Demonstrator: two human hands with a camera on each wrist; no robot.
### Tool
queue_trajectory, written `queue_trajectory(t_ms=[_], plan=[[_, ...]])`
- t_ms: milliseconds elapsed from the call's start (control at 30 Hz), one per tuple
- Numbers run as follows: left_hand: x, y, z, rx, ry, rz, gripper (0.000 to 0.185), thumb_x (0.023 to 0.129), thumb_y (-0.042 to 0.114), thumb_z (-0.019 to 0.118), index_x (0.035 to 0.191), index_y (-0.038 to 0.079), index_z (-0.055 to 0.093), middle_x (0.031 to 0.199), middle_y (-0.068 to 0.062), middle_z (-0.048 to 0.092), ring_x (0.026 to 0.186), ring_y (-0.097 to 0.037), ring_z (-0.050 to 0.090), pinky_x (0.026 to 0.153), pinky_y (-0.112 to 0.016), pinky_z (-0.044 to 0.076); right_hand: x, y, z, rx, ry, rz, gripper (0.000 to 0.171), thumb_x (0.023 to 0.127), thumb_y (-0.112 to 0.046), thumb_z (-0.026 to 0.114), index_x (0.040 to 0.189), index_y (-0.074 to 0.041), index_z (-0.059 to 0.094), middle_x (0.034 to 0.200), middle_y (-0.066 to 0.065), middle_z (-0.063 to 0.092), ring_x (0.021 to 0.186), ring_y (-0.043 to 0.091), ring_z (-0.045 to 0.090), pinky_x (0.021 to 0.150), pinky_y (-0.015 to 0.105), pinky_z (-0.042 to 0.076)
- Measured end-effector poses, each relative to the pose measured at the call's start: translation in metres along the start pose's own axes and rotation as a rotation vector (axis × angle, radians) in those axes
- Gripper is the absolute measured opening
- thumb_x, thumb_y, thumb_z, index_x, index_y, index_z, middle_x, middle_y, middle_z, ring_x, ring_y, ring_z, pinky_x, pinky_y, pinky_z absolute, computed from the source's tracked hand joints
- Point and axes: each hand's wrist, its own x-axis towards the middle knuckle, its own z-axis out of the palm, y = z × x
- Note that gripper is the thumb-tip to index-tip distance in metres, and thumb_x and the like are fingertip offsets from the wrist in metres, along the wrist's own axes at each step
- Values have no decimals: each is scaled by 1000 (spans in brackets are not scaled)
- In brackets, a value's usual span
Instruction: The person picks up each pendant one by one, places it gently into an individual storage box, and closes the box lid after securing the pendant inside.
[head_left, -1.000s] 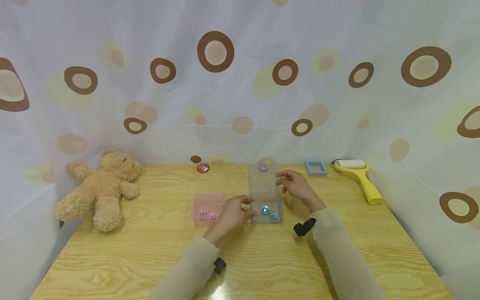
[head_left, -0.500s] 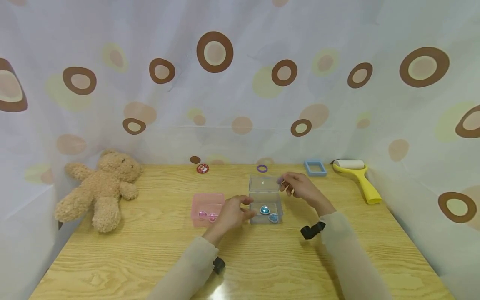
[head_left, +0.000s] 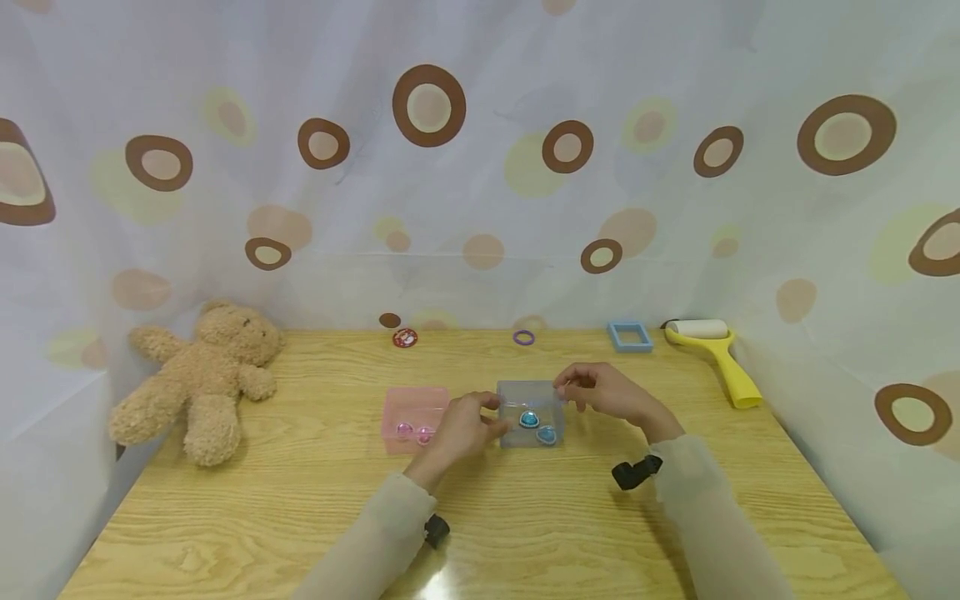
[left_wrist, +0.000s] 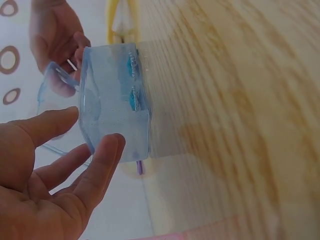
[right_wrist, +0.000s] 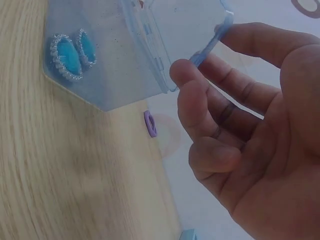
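1. The clear box (head_left: 530, 415) stands on the wooden table (head_left: 300, 517), near the middle of the head view.
2. Two blue gems (head_left: 537, 426) with silver rims lie inside the clear box, side by side on its floor. They also show through the wall in the left wrist view (left_wrist: 133, 82) and the right wrist view (right_wrist: 70, 54).
3. The left hand (head_left: 462, 429) is at 9 o'clock of the clear box. Its fingers are straight and relaxed, and the fingertips (left_wrist: 112, 147) rest against the near wall; they clasp nothing.
4. The right hand (head_left: 606, 393) is at 3 o'clock of the clear box. Thumb and fingers pinch the edge of the hinged lid (right_wrist: 197, 37), which is lowered almost onto the box.
5. The pink box (head_left: 415, 414) stands open just beyond the left hand, at 9 o'clock of the clear box, and holds two pink gems (head_left: 415, 432).
6. The teddy bear (head_left: 202, 379) lies at the table's left edge, well apart from the boxes.
7. A purple ring (head_left: 523, 337) lies at 12 o'clock of the clear box, near the curtain.
8. A red disc (head_left: 405, 337) lies at 11 o'clock.
9. A blue frame (head_left: 630, 335) and a yellow lint roller (head_left: 716, 352) lie at 1 to 2 o'clock, by the far right corner.
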Motion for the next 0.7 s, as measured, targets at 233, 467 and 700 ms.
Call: queue_trajectory(t_ms=[233,467,700], plan=[[1,-2,1,-19,14,-19,45,89,15,76,129,1,60,123,-16,67,104,-30,71,83,-37,60,-3,4,3,-17,-21,-34,22,101,-24,59,118,-11,66,100,14,65,82,41,61,67,38,51],[0,-3,-1,-38,16,10,65,83,8,79,142,3,52,123,-22,68,99,-30,73,81,-36,60,-3,9,6,-50,-68,-105,26,96,-20,67,120,-10,65,102,12,65,83,22,62,74,41,55],[-2,-2,-3,-32,-3,26,60,87,21,79,139,5,56,125,-21,68,103,-33,73,82,-39,60,-3,9,8,-73,-78,-104,32,92,-18,71,122,-9,63,102,13,64,82,21,61,72,31,53]])
